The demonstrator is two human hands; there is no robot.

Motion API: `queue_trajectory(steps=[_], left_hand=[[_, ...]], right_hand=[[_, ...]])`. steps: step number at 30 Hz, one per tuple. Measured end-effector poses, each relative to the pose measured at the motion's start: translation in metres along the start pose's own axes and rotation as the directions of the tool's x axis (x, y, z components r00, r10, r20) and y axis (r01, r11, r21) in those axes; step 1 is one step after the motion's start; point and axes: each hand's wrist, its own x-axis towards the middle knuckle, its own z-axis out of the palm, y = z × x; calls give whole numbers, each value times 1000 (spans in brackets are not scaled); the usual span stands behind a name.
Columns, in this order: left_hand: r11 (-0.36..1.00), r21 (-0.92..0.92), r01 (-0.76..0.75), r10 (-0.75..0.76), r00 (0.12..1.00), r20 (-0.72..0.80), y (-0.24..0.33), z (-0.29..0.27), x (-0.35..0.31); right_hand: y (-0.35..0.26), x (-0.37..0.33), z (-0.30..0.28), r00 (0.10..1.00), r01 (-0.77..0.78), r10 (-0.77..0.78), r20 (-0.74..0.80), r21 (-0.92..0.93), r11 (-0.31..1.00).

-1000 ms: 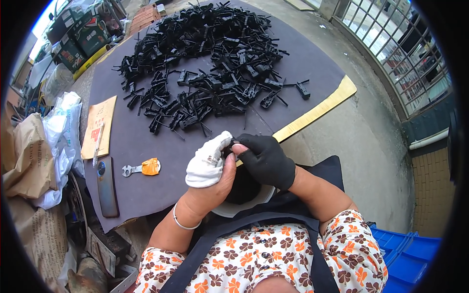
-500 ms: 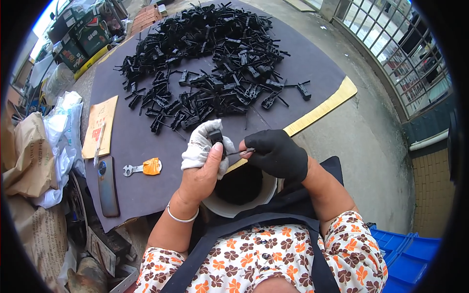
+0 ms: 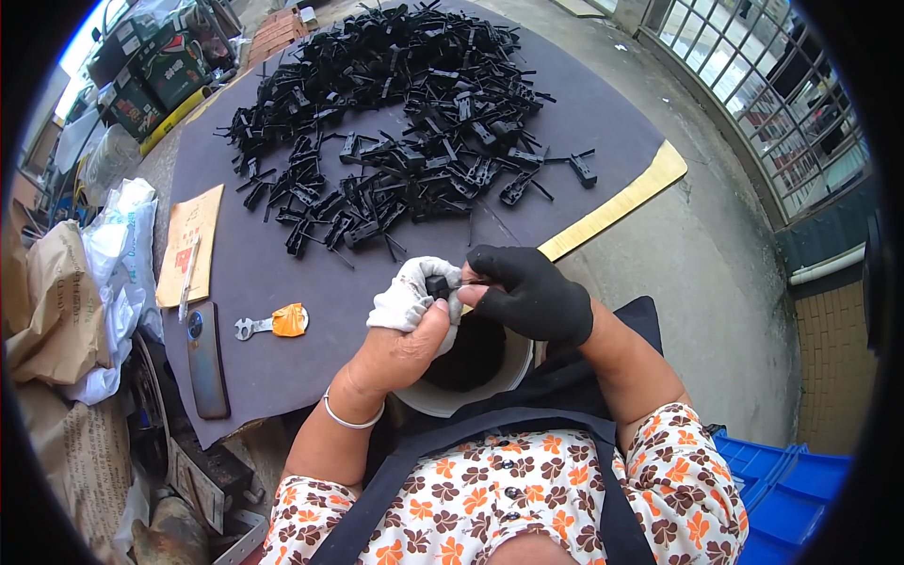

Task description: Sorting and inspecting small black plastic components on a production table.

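My left hand (image 3: 407, 320), in a white glove with the thumb bare, is closed round a small black plastic part (image 3: 437, 286). My right hand (image 3: 535, 297) wears a black glove with bare fingertips. Its thumb and forefinger pinch a small thin metal piece right beside the part; the fingers mostly hide it, and its exact kind does not show. Just below both hands stands a pale bucket (image 3: 435, 406) with a dark inside. Similar black plastic parts with thin arms lie in a large pile (image 3: 395, 113) across the table.
The dark-covered table (image 3: 273, 377) bears a phone (image 3: 207, 363), a flat wrench (image 3: 256, 328) with orange wrapping, and a pen (image 3: 191, 268) on a brown envelope (image 3: 202, 221). A yellow strip (image 3: 617, 202) edges the right side. Bags (image 3: 61, 301) crowd the left; blue crates (image 3: 796, 490) stand lower right.
My left hand has turned the black part and moved slightly down and right. The right fingers have closed in beside it, so the thin metal piece shows less.
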Motion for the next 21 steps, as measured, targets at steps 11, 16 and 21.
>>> queue_trajectory(steps=[11,16,21], left_hand=[[787,550,-280,369,928,-56,-13,8,3],[611,703,-364,537,843,-30,-17,11,0],[531,755,-385,572,820,16,-3,17,-7]], right_hand=[[-6,2,11,997,75,-78,-9,-168,983],[-4,-1,23,995,74,-80,-62,-90,993],[-5,3,5,990,-31,23,137,61,998]])
